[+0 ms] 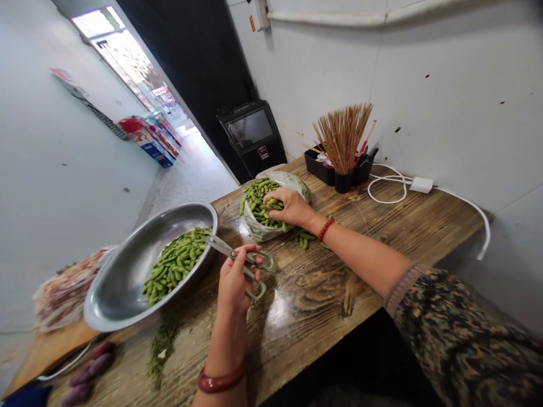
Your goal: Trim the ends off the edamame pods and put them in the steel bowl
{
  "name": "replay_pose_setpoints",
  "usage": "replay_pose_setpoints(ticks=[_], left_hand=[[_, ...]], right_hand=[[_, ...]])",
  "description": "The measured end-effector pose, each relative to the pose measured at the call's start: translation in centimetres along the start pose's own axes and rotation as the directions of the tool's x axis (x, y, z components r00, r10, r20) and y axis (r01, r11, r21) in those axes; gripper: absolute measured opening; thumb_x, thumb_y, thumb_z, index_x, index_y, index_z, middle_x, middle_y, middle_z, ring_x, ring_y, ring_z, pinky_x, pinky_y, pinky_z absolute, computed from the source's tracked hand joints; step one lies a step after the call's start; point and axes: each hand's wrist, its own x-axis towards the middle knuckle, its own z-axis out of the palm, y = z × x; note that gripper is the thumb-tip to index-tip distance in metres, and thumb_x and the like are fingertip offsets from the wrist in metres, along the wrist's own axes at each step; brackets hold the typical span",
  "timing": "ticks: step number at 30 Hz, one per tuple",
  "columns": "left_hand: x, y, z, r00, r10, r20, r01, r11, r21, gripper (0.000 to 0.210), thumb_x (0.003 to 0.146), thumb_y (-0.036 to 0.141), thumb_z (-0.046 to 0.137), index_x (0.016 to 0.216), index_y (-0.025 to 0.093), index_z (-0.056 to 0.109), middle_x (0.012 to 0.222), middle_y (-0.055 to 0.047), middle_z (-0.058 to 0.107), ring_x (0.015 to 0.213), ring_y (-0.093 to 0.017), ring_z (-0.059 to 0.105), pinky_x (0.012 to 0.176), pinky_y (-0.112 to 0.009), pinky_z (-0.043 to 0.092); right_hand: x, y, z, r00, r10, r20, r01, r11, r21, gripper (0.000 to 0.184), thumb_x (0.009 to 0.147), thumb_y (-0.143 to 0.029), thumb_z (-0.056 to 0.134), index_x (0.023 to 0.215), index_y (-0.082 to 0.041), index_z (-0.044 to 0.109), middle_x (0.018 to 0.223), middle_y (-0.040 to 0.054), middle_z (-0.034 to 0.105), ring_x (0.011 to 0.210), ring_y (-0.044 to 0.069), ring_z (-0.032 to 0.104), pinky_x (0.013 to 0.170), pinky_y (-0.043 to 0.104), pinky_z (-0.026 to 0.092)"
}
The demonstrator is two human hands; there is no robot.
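Observation:
My left hand (233, 282) holds a pair of scissors (233, 255) with green handles, the blades pointing left toward the rim of a metal basin (123, 260). A heap of green soybean pods (178, 263) lies in the basin's right part. Farther back, my right hand (292, 208) reaches into a clear plastic bag (292, 181) full of soybean pods (257, 198). Its fingers are curled around some of those pods. A few loose pods (304, 240) lie on the wooden table beside the bag, under my right wrist.
A black holder (318, 167) with bamboo skewers (344, 135) stands at the back, near a white cable (399, 180). Trimmings (161, 350) lie before the basin. Purple tubers (91, 370) and a bagged reddish food (70, 288) are at left. The wall borders the table's far right.

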Motion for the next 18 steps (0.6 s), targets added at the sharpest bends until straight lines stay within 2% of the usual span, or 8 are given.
replay_pose_setpoints(ticks=[3, 5, 8, 11, 13, 15, 18], left_hand=[[-0.1, 0.2, 0.1, 1.000, 0.015, 0.000, -0.015, 1.000, -0.004, 0.029, 0.074, 0.036, 0.069, 0.088, 0.011, 0.065, 0.082, -0.007, 0.067, 0.055, -0.010, 0.056, 0.038, -0.018, 0.040], [-0.2, 0.4, 0.1, 0.999, 0.029, -0.022, -0.030, 0.999, -0.013, 0.029, 0.073, 0.035, 0.070, 0.088, 0.011, 0.065, 0.085, -0.007, 0.067, 0.059, -0.012, 0.058, 0.039, -0.018, 0.040], [-0.2, 0.7, 0.1, 0.997, 0.048, -0.055, -0.049, 0.999, -0.010, 0.028, 0.072, 0.034, 0.071, 0.086, 0.011, 0.066, 0.086, -0.008, 0.067, 0.059, -0.012, 0.058, 0.038, -0.018, 0.040], [-0.1, 0.9, -0.2, 0.998, 0.046, -0.047, -0.046, 0.999, 0.005, 0.027, 0.072, 0.035, 0.070, 0.085, 0.011, 0.066, 0.082, -0.008, 0.067, 0.055, -0.012, 0.057, 0.037, -0.018, 0.039], [0.0, 0.8, -0.3, 0.999, 0.036, -0.031, -0.035, 0.999, 0.020, 0.026, 0.074, 0.035, 0.068, 0.085, 0.011, 0.066, 0.078, -0.007, 0.067, 0.052, -0.011, 0.055, 0.037, -0.018, 0.039], [0.0, 0.8, -0.4, 0.999, 0.040, -0.023, -0.040, 0.999, 0.029, 0.026, 0.075, 0.035, 0.067, 0.086, 0.011, 0.066, 0.077, -0.007, 0.067, 0.051, -0.011, 0.055, 0.037, -0.019, 0.039], [0.0, 0.7, -0.3, 0.998, 0.061, -0.026, -0.060, 0.998, 0.022, 0.025, 0.076, 0.034, 0.067, 0.086, 0.011, 0.067, 0.081, -0.008, 0.067, 0.055, -0.012, 0.056, 0.037, -0.019, 0.040]], right_hand=[[-1.9, -1.2, -0.7, 0.998, -0.028, -0.053, 0.034, 0.992, 0.119, 0.022, 0.075, -0.014, 0.061, 0.096, -0.015, 0.065, 0.099, 0.0023, 0.064, 0.094, 0.015, 0.059, 0.089, 0.025, 0.042], [-3.7, -1.8, -0.6, 0.994, -0.103, 0.039, 0.098, 0.989, 0.115, 0.023, 0.073, -0.014, 0.064, 0.097, -0.015, 0.065, 0.096, 0.0022, 0.064, 0.090, 0.014, 0.059, 0.086, 0.025, 0.044], [-6.4, -2.0, 0.1, 0.970, -0.160, 0.182, 0.169, 0.985, -0.033, 0.024, 0.075, -0.016, 0.068, 0.099, -0.018, 0.066, 0.095, 0.0042, 0.062, 0.093, 0.017, 0.057, 0.085, 0.028, 0.046], [-8.1, -1.9, 0.3, 0.950, -0.146, 0.278, 0.197, 0.966, -0.167, 0.037, 0.076, -0.026, 0.073, 0.112, -0.018, 0.064, 0.110, 0.0104, 0.060, 0.103, 0.022, 0.055, 0.088, 0.035, 0.047], [-8.8, -1.7, -0.5, 0.939, -0.156, 0.306, 0.208, 0.968, -0.143, 0.043, 0.078, -0.031, 0.073, 0.118, -0.019, 0.062, 0.119, 0.0117, 0.059, 0.111, 0.023, 0.054, 0.094, 0.038, 0.045], [-9.3, -1.3, -1.9, 0.929, -0.191, 0.316, 0.214, 0.976, -0.040, 0.035, 0.082, -0.031, 0.069, 0.114, -0.018, 0.064, 0.117, 0.0096, 0.063, 0.112, 0.021, 0.056, 0.098, 0.036, 0.045], [-10.1, 0.3, -4.5, 0.967, -0.127, 0.223, 0.120, 0.992, 0.044, 0.029, 0.089, -0.028, 0.059, 0.116, -0.016, 0.063, 0.115, 0.0091, 0.066, 0.107, 0.017, 0.061, 0.097, 0.031, 0.047]])
